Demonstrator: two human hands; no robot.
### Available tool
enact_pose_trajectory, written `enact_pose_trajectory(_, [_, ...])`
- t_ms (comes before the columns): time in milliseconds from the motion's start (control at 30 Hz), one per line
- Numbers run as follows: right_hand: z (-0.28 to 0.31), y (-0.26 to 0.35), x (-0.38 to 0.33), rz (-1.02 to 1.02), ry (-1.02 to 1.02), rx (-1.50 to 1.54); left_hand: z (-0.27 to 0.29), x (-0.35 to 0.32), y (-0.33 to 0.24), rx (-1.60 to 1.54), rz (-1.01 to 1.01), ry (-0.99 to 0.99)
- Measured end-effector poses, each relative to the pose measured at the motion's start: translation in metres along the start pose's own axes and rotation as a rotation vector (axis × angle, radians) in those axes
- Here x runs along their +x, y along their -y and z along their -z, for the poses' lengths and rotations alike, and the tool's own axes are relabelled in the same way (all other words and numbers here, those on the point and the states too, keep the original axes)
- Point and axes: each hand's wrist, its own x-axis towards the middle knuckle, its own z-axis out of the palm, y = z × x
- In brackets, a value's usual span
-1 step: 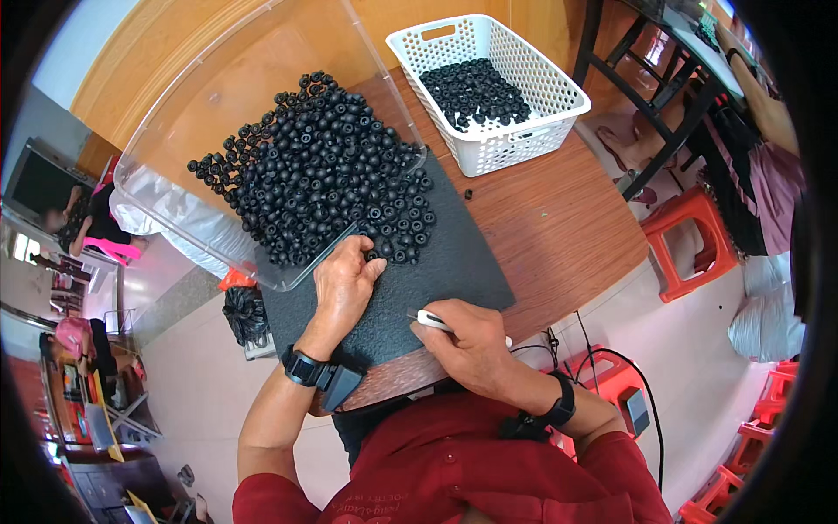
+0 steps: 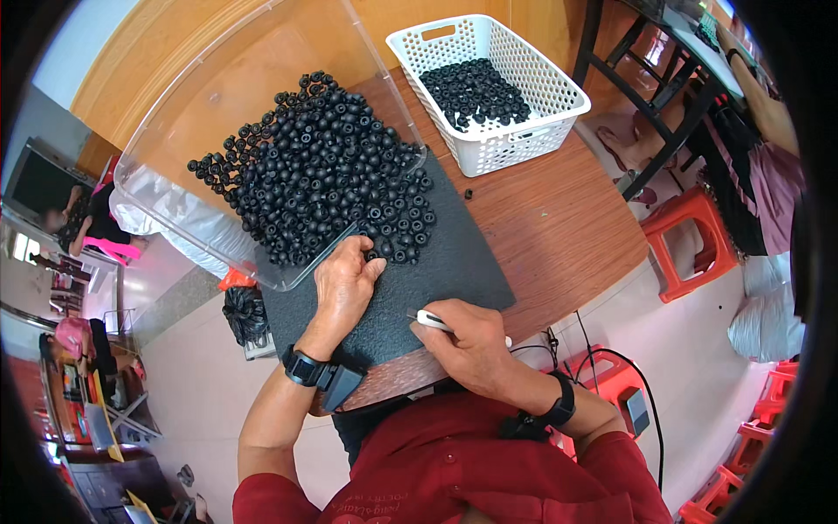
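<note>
My left hand [image 2: 343, 284] is at the near edge of a heap of small black ring-shaped parts [image 2: 319, 166]. Its fingers are curled, and a black part shows between thumb and forefinger. My right hand [image 2: 470, 345] is closed round a small white-handled knife [image 2: 434, 320], its short blade pointing left above a dark grey textured mat [image 2: 397, 301]. The heap fills much of a tipped clear plastic bin [image 2: 166, 122] and spills over its lower rim onto the mat.
A white perforated basket [image 2: 515, 153] with more black parts stands at the far right of the brown wooden table [image 2: 559, 236]. One loose part [image 2: 469, 194] lies near it. A red stool [image 2: 690, 244] is to the right. A black bag [image 2: 245, 314] hangs at left. Other people sit around.
</note>
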Motion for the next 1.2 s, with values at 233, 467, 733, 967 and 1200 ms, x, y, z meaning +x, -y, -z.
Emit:
enact_pose_trajectory(233, [-0.001, -0.003, -0.001, -0.017, -0.003, -0.011, 0.007, -0.011, 0.001, -0.218, 0.236, 0.139])
enact_pose_trajectory(467, [-0.003, 0.0, 0.004, -0.014, -0.039, -0.007, 0.025, -0.041, -0.019, -0.818, 0.298, 0.162])
enact_pose_trajectory(733, [-0.002, 0.006, 0.01, 0.054, -0.032, 0.008, 0.038, -0.055, -0.046, -1.27, 0.459, 0.148])
enact_pose_trajectory(967, [-0.005, 0.009, 0.01, 0.116, -0.052, -0.005, 0.034, -0.061, -0.05, -1.35, 0.412, 0.118])
enact_pose_trajectory(1200, [-0.01, 0.007, 0.01, 0.167, -0.07, -0.047, 0.035, -0.067, -0.051, -1.308, 0.427, 0.115])
